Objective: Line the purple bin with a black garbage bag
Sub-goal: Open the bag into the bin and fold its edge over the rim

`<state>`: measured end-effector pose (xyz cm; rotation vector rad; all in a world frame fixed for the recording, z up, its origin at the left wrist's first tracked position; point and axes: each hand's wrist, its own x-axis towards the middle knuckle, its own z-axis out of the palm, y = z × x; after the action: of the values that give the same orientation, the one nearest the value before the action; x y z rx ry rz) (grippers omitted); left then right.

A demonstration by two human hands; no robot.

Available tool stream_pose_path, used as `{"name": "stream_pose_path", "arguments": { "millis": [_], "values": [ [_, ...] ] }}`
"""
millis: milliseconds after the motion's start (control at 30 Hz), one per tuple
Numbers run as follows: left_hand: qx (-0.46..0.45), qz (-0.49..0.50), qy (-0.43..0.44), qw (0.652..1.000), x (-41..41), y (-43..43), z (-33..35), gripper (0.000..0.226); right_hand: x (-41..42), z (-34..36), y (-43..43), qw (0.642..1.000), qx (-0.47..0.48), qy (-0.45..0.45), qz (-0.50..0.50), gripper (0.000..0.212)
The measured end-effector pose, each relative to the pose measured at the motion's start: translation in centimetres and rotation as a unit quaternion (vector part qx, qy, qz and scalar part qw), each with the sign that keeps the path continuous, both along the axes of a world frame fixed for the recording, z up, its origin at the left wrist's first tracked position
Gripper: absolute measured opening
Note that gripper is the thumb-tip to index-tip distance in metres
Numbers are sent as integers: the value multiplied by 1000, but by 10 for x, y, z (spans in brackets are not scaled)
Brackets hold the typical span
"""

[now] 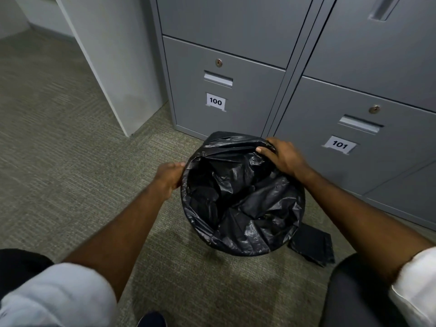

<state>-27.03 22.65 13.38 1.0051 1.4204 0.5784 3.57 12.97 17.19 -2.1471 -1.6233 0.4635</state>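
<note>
the black garbage bag (pixel 243 199) is sitting open-mouthed in the bin on the carpet (pixel 70 161), just in front of the grey lockers (pixel 224 95) numbered 100 and 101. its plastic is folding over the rim all the way round, so the purple bin itself is hidden and its colour cannot be checked. the mouth is facing straight up at the person, and the bin's axis is running upright between the two forearms. the left hand (pixel 168 179) is pressing against the outer left side of the rim; whether its fingers are pinching plastic cannot be told. the right hand (pixel 282 156) is clamping on the far right edge, thumb over the fold. both hands are standing well apart, on opposite sides of the rim, about equally near. a flat black folded bag (pixel 311 244) is lying on the floor touching the bin's right side. the lining is looking nearly finished; probably only the bunched far edge needs pulling down.
</note>
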Motion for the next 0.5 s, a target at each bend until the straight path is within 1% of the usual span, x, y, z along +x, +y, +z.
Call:
{"name": "stream_pose_path", "arguments": {
  "millis": [33,67,100,133,167,200,233,267,300,333,367,400,433,467,500],
  "values": [
    [11,7,-14,1000,0,5,6,13,-2,1,0,1000,2,-6,10,47],
    [22,-9,-27,999,1,9,16,23,-5,2,1,1000,5,-7,20,50],
    [32,-56,-27,998,1,13,27,34,-8,2,3,999,9,-5,30,52],
    [51,-118,-10,992,4,14,35,43,-11,4,4,999,9,-14,37,54],
    [77,-174,14,982,7,13,41,43,-15,5,5,998,16,-47,39,56],
    [109,-214,50,970,12,10,41,38,-22,7,5,994,42,-98,38,56],
    [141,-237,87,957,15,8,37,33,-30,8,4,985,91,-135,48,51],
    [172,-243,123,947,18,4,31,35,-42,9,2,976,146,-143,77,40],
    [207,-242,156,935,20,-1,25,38,-56,5,-1,969,173,-126,121,25],
    [238,-235,178,926,19,-7,22,40,-70,-1,-4,970,145,-101,168,13],
    [258,-227,183,921,18,-11,19,40,-82,-11,-5,973,68,-78,206,11],
    [266,-224,178,921,17,-16,18,40,-92,-23,-5,972,-38,-52,224,17],
    [271,-223,171,921,15,-18,16,41,-96,-37,-4,965,-135,-29,221,22],
    [273,-228,165,920,14,-22,16,42,-96,-51,0,958,-201,-16,202,26],
    [281,-231,156,918,13,-26,15,42,-93,-63,4,955,-239,-2,177,30]
  ]
}}
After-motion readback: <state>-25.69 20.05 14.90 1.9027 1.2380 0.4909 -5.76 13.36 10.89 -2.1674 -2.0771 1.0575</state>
